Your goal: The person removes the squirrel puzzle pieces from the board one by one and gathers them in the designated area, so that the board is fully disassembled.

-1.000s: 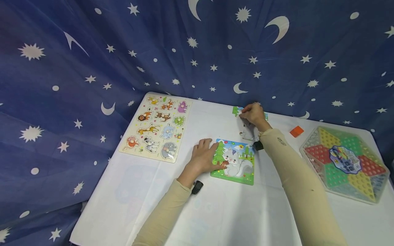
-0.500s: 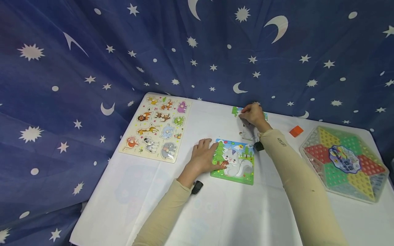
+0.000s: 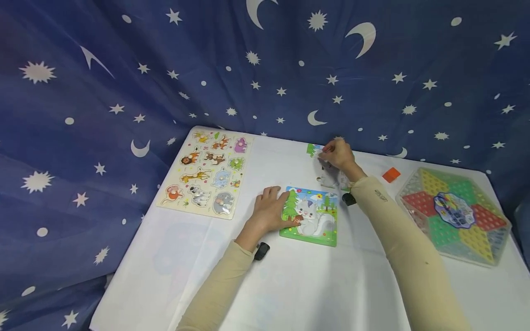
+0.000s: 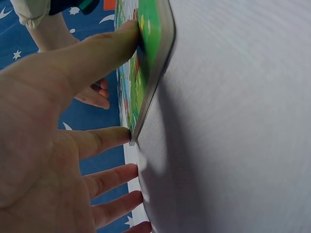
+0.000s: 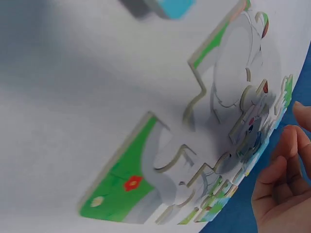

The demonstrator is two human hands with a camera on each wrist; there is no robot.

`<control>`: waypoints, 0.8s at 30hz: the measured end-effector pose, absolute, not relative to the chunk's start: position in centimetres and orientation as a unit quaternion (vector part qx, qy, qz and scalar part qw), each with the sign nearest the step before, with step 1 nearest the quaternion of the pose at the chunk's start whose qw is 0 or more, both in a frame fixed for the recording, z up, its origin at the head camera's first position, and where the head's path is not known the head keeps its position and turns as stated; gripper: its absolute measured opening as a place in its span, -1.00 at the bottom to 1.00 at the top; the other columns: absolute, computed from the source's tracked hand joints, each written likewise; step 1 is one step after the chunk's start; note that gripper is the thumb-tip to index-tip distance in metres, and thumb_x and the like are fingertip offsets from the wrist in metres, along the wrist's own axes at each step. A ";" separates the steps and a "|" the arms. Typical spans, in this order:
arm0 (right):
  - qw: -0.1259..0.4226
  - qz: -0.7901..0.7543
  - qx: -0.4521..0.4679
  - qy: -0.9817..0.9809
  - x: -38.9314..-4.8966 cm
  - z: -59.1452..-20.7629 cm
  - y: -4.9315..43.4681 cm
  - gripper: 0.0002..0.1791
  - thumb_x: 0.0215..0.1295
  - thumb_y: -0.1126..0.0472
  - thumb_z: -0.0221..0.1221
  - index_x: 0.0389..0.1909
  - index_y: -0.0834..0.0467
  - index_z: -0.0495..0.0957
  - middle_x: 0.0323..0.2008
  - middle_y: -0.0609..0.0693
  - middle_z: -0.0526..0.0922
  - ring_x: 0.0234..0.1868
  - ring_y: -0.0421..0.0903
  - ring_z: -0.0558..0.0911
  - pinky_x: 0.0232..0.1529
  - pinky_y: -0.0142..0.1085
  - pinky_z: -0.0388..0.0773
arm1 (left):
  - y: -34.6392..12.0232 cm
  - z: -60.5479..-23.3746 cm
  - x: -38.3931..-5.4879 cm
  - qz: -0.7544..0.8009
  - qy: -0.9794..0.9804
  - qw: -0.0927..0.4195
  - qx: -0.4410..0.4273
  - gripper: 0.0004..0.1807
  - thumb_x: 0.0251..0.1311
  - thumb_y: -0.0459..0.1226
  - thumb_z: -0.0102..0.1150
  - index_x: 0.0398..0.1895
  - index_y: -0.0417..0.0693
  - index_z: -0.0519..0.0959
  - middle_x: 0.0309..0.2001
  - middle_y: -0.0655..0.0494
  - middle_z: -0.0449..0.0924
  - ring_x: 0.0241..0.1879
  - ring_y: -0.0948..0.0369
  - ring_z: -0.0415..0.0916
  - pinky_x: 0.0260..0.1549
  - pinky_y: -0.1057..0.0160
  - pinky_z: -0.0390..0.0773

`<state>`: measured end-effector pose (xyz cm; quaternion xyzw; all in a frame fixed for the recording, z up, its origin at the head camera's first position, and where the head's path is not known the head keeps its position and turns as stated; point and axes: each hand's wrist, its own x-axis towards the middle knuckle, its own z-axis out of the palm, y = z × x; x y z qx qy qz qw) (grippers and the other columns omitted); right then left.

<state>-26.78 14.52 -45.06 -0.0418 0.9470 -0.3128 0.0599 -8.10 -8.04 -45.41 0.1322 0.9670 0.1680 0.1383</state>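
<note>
In the head view, a square squirrel puzzle [image 3: 315, 225] with a green border lies mid-table. My left hand [image 3: 268, 212] rests at its left side, fingers spread. The left wrist view shows the thumb [image 4: 114, 46] over the puzzle's face and the index fingertip at its edge. Farther back, my right hand [image 3: 340, 155] is bent over loose jigsaw pieces [image 3: 329, 177] with grey-white and green print. Seen from the right wrist, these pieces [image 5: 127, 182] lie partly joined, with the bent fingers at their far edge. Whether a piece is pinched there is hidden.
An animal peg puzzle board [image 3: 203, 172] lies on the left. To the right are an orange-red square [image 3: 391, 174] and a hexagonal Chinese checkers set [image 3: 455, 214]. A blue star-patterned curtain [image 3: 232, 55] hangs behind the white table [image 3: 306, 285].
The whole head view has shifted slightly to the left. Both hands stay in nearly the same places, the left at the squirrel puzzle and the right at the loose pieces.
</note>
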 end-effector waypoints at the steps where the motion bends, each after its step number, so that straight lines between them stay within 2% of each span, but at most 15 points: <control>1: 0.062 -0.317 -0.046 0.945 -26.6 -45.1 14.5 -0.75 0.25 0.16 0.31 -0.20 0.29 0.66 -0.38 0.13 0.60 -0.42 -0.02 0.51 -0.42 -0.23 0.40 | -8.1 -45.4 -8.1 0.167 0.967 0.140 0.132 0.04 -0.01 0.25 0.37 0.48 -0.01 0.25 0.44 -0.12 0.09 0.41 -0.05 -0.02 0.26 -0.06 0.17; 6: 0.067 -0.344 -0.080 0.933 -25.0 -45.2 14.1 -0.77 0.30 0.17 0.27 -0.25 0.31 0.68 -0.44 0.13 0.64 -0.50 -0.06 0.53 -0.49 -0.27 0.42 | -8.2 -45.5 -8.2 0.166 0.967 0.144 0.129 0.03 -0.01 0.26 0.36 0.48 -0.01 0.25 0.44 -0.13 0.09 0.41 -0.05 -0.02 0.26 -0.07 0.16; 12: 0.100 -0.352 -0.141 0.920 -22.5 -45.4 13.2 -0.79 0.30 0.19 0.27 -0.31 0.30 0.69 -0.47 0.09 0.64 -0.50 -0.09 0.52 -0.45 -0.28 0.41 | -8.0 -45.5 -8.2 0.163 0.968 0.143 0.130 0.05 -0.02 0.28 0.36 0.48 -0.02 0.25 0.43 -0.14 0.09 0.41 -0.06 -0.02 0.26 -0.08 0.17; 18: 0.130 -0.350 -0.169 0.912 -20.2 -44.5 13.2 -0.82 0.27 0.22 0.29 -0.28 0.29 0.68 -0.48 0.07 0.65 -0.52 -0.10 0.59 -0.48 -0.30 0.44 | -7.7 -45.0 -8.3 0.172 0.966 0.140 0.131 0.04 -0.02 0.24 0.38 0.48 -0.04 0.26 0.43 -0.16 0.09 0.40 -0.07 -0.02 0.26 -0.08 0.18; 24: 0.137 -0.341 -0.195 0.909 -18.6 -44.2 13.6 -0.82 0.27 0.21 0.29 -0.28 0.28 0.68 -0.47 0.03 0.64 -0.50 -0.11 0.55 -0.45 -0.30 0.46 | -7.5 -44.7 -8.2 0.168 0.967 0.139 0.129 0.03 -0.02 0.24 0.38 0.47 -0.04 0.27 0.42 -0.17 0.10 0.40 -0.07 0.00 0.26 -0.09 0.17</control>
